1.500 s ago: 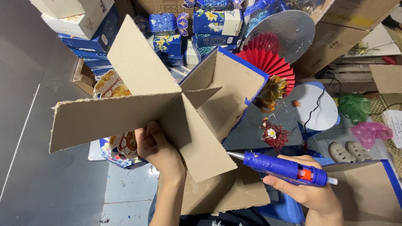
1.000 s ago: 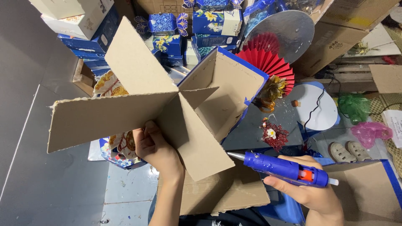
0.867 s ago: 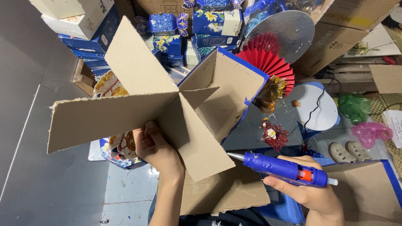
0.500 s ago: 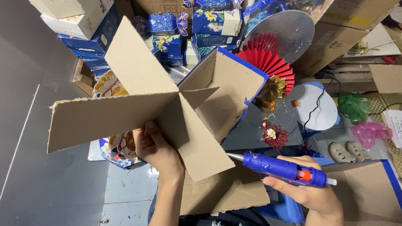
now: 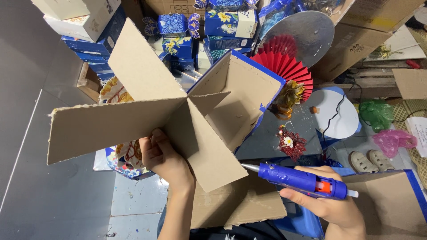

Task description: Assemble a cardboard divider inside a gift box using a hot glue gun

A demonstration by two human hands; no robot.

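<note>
My left hand (image 5: 163,159) grips a brown cardboard structure (image 5: 147,120) made of crossed panels, holding it up from beneath near the centre where the panels meet. One panel has a blue outer face and a blue edge. My right hand (image 5: 331,206) holds a blue hot glue gun (image 5: 302,181) by its handle. The gun's metal nozzle points left and nearly touches the lower corner of one cardboard panel. A flat piece of cardboard (image 5: 240,206) lies below the structure.
Blue decorated boxes (image 5: 222,26) are stacked at the top. A red paper fan (image 5: 284,66), a round silver disc (image 5: 302,33), a red flower ornament (image 5: 291,144), a white oval board (image 5: 333,113) with a black cable, brown cartons (image 5: 356,35) and a pair of sandals (image 5: 369,160) lie around.
Almost nothing has moved. The cardboard structure and the glue gun shifted only slightly, with the nozzle staying by the panel's lower corner.
</note>
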